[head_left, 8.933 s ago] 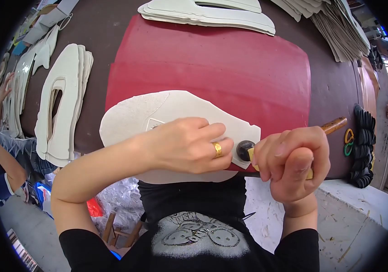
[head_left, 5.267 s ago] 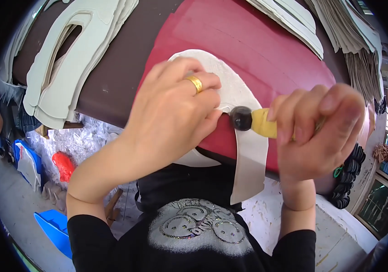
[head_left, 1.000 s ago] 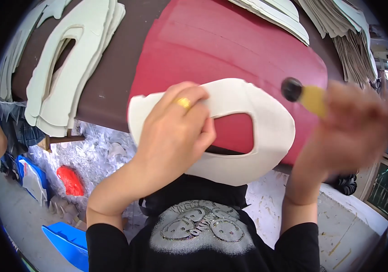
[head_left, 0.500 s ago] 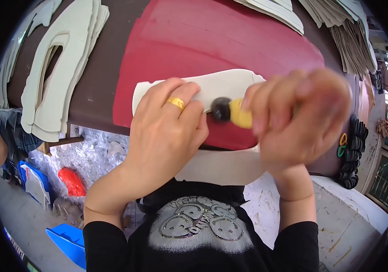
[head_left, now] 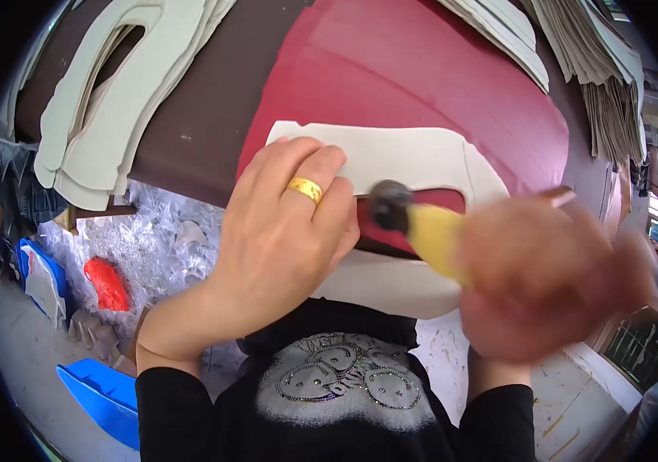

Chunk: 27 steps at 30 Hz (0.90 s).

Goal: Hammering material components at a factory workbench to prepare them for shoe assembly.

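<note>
A white, U-shaped leather-like piece [head_left: 402,144] with an opening in its middle lies across the red sheet, its near part hanging over the table edge towards my body. On the left end of this piece is my left hand [head_left: 283,204], fingers curled and pressed together, a gold ring on one of them; the fingertips are hidden. My right hand [head_left: 548,277], smeared by motion, is closed round a tool with a yellow shaft [head_left: 437,240] and a dark rounded end [head_left: 390,205]. That dark end is over the piece's opening, close to my left fingers.
Beneath the white piece lies a red sheet [head_left: 414,77] on a brown table [head_left: 198,138]. Stacks of white cut pieces [head_left: 106,154] stand at the left and far right. Below left are clear plastic wrap [head_left: 163,223], a red bag [head_left: 106,283] and a blue container [head_left: 102,396].
My right hand has dropped lower and to the right, with the tool now slanting. The whole table scene has shifted in view, with the red sheet and white piece further right.
</note>
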Available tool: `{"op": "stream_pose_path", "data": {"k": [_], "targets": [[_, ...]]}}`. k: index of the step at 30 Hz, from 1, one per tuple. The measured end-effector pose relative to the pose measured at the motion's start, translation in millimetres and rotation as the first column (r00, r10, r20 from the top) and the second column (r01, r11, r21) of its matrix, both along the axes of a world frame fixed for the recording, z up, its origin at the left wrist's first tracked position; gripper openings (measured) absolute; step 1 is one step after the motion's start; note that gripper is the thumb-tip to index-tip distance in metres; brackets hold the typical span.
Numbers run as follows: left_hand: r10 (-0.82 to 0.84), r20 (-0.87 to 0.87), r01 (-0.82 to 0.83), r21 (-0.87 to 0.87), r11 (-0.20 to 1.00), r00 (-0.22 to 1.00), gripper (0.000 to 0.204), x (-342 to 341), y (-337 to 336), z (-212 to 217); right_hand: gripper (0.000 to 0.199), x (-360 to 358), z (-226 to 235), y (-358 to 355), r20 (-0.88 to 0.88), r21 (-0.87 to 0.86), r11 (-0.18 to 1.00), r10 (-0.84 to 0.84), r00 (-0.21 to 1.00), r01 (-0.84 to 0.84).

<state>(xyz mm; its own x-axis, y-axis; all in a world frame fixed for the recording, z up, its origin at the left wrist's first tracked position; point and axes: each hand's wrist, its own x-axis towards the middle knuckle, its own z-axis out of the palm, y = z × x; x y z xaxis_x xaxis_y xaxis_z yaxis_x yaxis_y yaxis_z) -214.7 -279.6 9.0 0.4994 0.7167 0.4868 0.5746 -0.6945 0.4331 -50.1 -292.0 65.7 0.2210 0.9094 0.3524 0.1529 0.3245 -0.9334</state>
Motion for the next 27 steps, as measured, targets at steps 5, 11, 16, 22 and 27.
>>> {"op": "stream_pose_path", "data": {"k": [5, 11, 16, 22, 27], "targets": [[-0.036, 0.032, 0.035, 0.043, 0.998, 0.999, 0.020, -21.3, -1.6, -6.2, 0.030, -4.8, 10.8, 2.2, 0.038, -0.061, 0.998, 0.006, 0.999, -0.004], [-0.072, 0.077, 0.073, -0.014, 0.997, 0.994, 0.020, -32.6, 5.4, -4.6, 0.026, -13.6, 14.6, 2.5, 0.131, 0.023, 0.994, 0.104, 0.986, -0.108], [-0.059, 0.157, 0.066, -0.044, 0.997, 0.986, 0.019, -45.3, 2.2, -10.5, 0.024, -31.6, 15.7, -0.4, 0.214, 0.009, 0.993, 0.110, 0.971, -0.114], [-0.056, 0.131, 0.067, -0.083, 0.994, 0.990, 0.017, -55.2, 6.7, -10.3, 0.026, -23.8, 21.9, 1.3, 0.155, 0.028, 0.992, 0.115, 0.981, -0.120], [-0.125, 0.090, 0.134, -0.107, 0.985, 0.988, 0.017, -43.8, 22.8, 22.8, 0.028, 47.2, 55.1, -35.0, 0.051, 0.281, 0.954, -0.122, 0.991, 0.103]]}}
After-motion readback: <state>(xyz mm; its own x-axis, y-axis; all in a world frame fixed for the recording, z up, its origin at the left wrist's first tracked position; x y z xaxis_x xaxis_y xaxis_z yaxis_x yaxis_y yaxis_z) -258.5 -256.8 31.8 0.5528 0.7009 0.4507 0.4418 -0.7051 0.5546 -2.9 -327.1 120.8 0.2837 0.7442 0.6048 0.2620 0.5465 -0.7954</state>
